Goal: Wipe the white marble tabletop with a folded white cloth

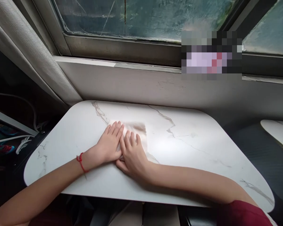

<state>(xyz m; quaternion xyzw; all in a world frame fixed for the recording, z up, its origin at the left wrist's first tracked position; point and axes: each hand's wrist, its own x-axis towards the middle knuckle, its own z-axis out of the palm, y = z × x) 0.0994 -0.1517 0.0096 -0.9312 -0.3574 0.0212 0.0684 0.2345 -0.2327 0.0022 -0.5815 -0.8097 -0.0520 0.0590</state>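
Note:
A thin white tissue [138, 127] lies spread on the white marble-patterned table [184, 144], with a slight crease near its top right corner. Both hands press on it, palms down. My left hand [109, 142] lies flat on the tissue's left part, fingers stretched forward, with a red string bracelet [80, 160] around the wrist. Beside it, my right hand [133, 153] rests on the lower middle of the tissue, fingers extended and slightly apart. The two hands touch at the thumb side. Part of the tissue is hidden beneath them.
Behind the table is a low wall [132, 83] under a window [141, 18]. A pale curtain [35, 50] hangs at the left, with white cables [23, 144] below it. Another white tabletop [279, 130] shows at the right edge.

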